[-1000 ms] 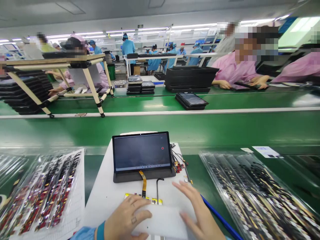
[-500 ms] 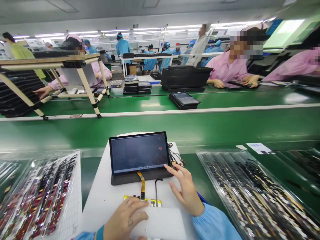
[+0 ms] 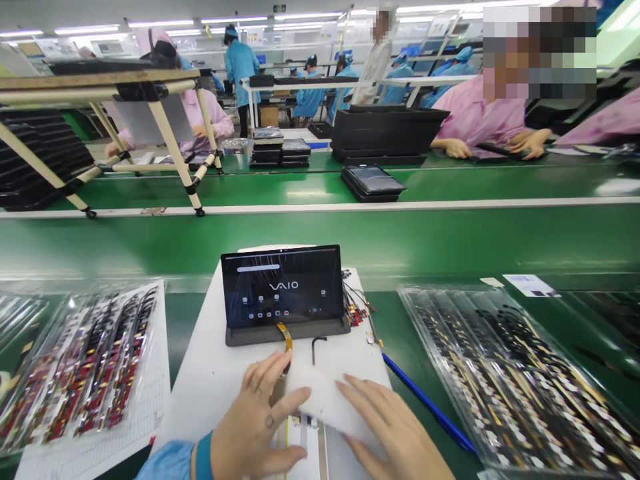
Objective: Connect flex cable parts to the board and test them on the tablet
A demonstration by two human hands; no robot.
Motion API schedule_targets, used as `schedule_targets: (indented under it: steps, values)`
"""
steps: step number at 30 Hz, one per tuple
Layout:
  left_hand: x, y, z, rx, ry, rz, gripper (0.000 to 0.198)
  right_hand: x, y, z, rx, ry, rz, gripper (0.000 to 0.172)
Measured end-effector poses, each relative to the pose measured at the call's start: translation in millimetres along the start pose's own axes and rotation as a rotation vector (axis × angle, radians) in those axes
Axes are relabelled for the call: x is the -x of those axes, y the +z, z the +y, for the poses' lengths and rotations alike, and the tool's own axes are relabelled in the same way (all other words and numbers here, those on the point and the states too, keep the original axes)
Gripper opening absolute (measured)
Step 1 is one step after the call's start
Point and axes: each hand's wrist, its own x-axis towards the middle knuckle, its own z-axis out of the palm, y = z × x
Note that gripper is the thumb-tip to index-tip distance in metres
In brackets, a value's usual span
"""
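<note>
A white rectangular pad point(image 3: 323, 395) sits tilted between my hands, with narrow strips bearing small components point(image 3: 306, 430) partly bared below it. My left hand point(image 3: 260, 413) has its fingers spread: one touches the pad's left part, and others reach the lower end of an orange ribbon cable point(image 3: 285, 333). My right hand point(image 3: 390, 423) holds the pad's right side, fingers on top and thumb lower down. Beyond them a tablet point(image 3: 283, 290), its screen lit with a VAIO logo, leans in a dark stand point(image 3: 250, 335). A thin black cable point(image 3: 314, 350) runs down to the pad.
A clear tray of red and black flex parts point(image 3: 95, 373) lies left; another tray of strips point(image 3: 505, 387) lies right. A blue rod point(image 3: 430, 403) slants beside the white board point(image 3: 193, 400). Across the green bench point(image 3: 300, 230), co-workers in pink handle dark panels.
The tablet screen went from a dim camera-like view to a home screen. My right hand moved from the tablet down onto the pad, which is now tilted; my left hand moved up slightly.
</note>
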Motion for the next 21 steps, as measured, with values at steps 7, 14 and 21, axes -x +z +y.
schedule_targets:
  steps: [7,14,21]
  values:
    - [-5.6,23.6,26.4,-0.103,-0.273,-0.144,0.008,65.3,32.2,-4.2,0.241,0.483,0.032,0.048]
    - [-15.9,42.1,45.5,-0.261,-0.41,-0.199,0.005,51.9,49.8,-43.2,-0.283,0.326,0.067,0.028]
    - [-17.3,48.0,49.0,-0.211,-0.425,-0.118,0.005,16.3,43.1,-38.5,-0.411,0.383,0.166,0.017]
